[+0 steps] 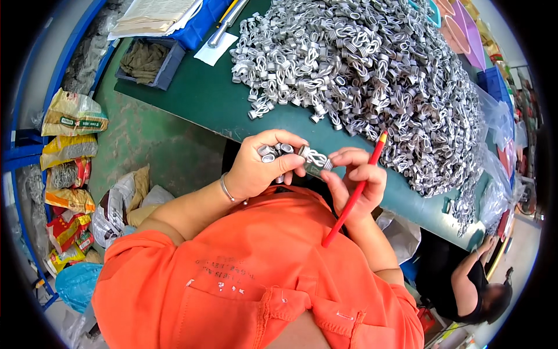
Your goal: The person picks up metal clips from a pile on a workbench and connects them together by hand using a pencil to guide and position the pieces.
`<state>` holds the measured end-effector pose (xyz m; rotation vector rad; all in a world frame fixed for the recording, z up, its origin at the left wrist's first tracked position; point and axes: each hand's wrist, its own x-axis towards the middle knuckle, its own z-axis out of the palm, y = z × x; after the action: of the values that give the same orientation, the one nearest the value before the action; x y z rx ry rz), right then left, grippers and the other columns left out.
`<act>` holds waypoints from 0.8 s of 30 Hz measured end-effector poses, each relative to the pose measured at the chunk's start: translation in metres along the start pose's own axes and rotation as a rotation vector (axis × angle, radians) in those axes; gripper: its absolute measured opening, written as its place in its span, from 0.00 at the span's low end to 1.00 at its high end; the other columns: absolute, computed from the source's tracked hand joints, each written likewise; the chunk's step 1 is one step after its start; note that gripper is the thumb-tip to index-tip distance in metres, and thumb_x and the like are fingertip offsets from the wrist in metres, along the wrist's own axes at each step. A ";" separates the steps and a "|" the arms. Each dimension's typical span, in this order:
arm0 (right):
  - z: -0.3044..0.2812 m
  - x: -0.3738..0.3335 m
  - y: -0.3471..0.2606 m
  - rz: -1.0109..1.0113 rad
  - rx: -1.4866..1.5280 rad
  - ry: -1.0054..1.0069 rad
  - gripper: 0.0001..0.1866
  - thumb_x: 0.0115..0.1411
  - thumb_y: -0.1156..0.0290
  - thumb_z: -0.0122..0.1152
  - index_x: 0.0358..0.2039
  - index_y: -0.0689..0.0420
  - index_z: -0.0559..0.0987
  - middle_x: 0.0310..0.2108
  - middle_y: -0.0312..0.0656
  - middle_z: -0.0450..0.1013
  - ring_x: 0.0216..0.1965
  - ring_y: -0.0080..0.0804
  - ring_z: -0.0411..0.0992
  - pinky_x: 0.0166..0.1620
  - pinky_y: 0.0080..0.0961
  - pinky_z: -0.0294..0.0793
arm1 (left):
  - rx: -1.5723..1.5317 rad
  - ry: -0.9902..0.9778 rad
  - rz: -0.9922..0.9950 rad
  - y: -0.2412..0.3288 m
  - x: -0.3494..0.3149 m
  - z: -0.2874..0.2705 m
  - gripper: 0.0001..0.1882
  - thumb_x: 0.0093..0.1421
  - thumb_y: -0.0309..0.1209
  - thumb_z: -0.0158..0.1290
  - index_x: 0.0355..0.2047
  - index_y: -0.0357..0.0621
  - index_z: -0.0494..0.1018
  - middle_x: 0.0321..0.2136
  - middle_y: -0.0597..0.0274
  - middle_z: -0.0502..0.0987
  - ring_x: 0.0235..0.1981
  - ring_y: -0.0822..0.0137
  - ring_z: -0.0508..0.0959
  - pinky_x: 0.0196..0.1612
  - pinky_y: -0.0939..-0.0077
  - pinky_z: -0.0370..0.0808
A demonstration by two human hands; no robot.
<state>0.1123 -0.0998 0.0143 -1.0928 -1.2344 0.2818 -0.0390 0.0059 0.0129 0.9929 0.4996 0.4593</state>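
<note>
My left hand (251,168) is closed around several small silver metal pieces (273,152) with ribbed, ring-like ends. Between both hands sits one looped metal piece (315,157) with a ribbed collar at each end; the left thumb and fingers grip one end, and the right fingertips pinch the other. A red pen-like stick (356,200) is tucked between the fingers of my right hand (365,181), slanting down toward my orange shirt. Both hands are just off the table's near edge. Beyond them, a large heap of similar metal pieces (349,64) covers much of the green table (195,96).
A grey bin (168,72) with a cloth stands at the table's left end, near a blue box (200,29) and papers (154,14). Filled sacks (72,113) line the left shelving. Plastic bags (494,174) hang at right, where another person (459,279) sits.
</note>
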 end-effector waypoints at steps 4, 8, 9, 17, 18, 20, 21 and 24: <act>0.004 0.011 -0.003 -0.059 0.044 -0.098 0.16 0.43 0.85 0.63 0.25 0.57 0.63 0.30 0.48 0.72 0.30 0.40 0.72 0.33 0.30 0.72 | -0.561 0.002 -0.266 0.005 0.002 0.002 0.11 0.58 0.30 0.47 0.40 0.38 0.65 0.36 0.52 0.72 0.27 0.64 0.76 0.23 0.80 0.75; 0.003 0.019 0.023 -0.136 -0.570 -0.060 0.15 0.40 0.84 0.62 0.25 0.56 0.66 0.29 0.42 0.72 0.27 0.39 0.68 0.31 0.31 0.64 | -0.759 -0.145 -0.225 -0.013 0.001 -0.013 0.12 0.58 0.33 0.48 0.42 0.43 0.65 0.33 0.60 0.68 0.30 0.67 0.72 0.19 0.83 0.70; 0.002 0.022 0.030 -0.153 -0.651 -0.083 0.14 0.40 0.83 0.62 0.25 0.56 0.67 0.30 0.40 0.72 0.28 0.38 0.67 0.32 0.30 0.63 | -0.754 -0.175 -0.220 -0.014 -0.001 -0.016 0.14 0.56 0.31 0.52 0.42 0.46 0.65 0.31 0.64 0.66 0.30 0.69 0.70 0.18 0.85 0.67; 0.019 0.038 0.051 -0.227 -1.104 -0.148 0.10 0.41 0.71 0.60 0.28 0.50 0.72 0.31 0.32 0.70 0.37 0.30 0.67 0.39 0.28 0.57 | -0.690 -0.108 -0.162 -0.006 0.002 -0.013 0.13 0.52 0.26 0.55 0.38 0.47 0.67 0.30 0.64 0.67 0.27 0.70 0.70 0.17 0.85 0.66; 0.019 0.038 0.052 -0.216 -1.161 -0.165 0.10 0.41 0.72 0.59 0.28 0.50 0.72 0.31 0.32 0.70 0.37 0.30 0.66 0.39 0.27 0.57 | -0.648 -0.095 -0.142 -0.006 0.002 -0.013 0.13 0.52 0.27 0.55 0.38 0.46 0.66 0.30 0.64 0.66 0.27 0.71 0.69 0.17 0.86 0.66; 0.017 0.038 0.051 -0.230 -1.125 -0.168 0.10 0.41 0.73 0.57 0.28 0.51 0.72 0.30 0.32 0.70 0.36 0.30 0.67 0.38 0.27 0.56 | -0.675 -0.048 -0.170 -0.005 0.002 -0.016 0.13 0.52 0.26 0.55 0.37 0.45 0.66 0.30 0.63 0.67 0.27 0.71 0.69 0.16 0.86 0.66; 0.015 0.038 0.047 -0.238 -1.057 -0.163 0.10 0.41 0.74 0.57 0.28 0.52 0.72 0.30 0.33 0.71 0.34 0.31 0.67 0.38 0.27 0.57 | -0.701 -0.003 -0.198 -0.005 0.002 -0.017 0.12 0.52 0.26 0.55 0.37 0.45 0.66 0.29 0.62 0.67 0.27 0.71 0.70 0.16 0.85 0.66; 0.008 0.027 0.039 -0.172 -0.754 -0.138 0.12 0.44 0.82 0.59 0.29 0.57 0.68 0.29 0.41 0.71 0.28 0.38 0.69 0.31 0.31 0.66 | -0.666 0.080 -0.225 -0.005 0.004 -0.017 0.11 0.52 0.23 0.53 0.36 0.43 0.66 0.27 0.61 0.69 0.25 0.70 0.72 0.15 0.85 0.67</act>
<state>0.1299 -0.0575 -0.0008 -1.6076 -1.6023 -0.2740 -0.0453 0.0175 0.0004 0.2755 0.4774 0.4217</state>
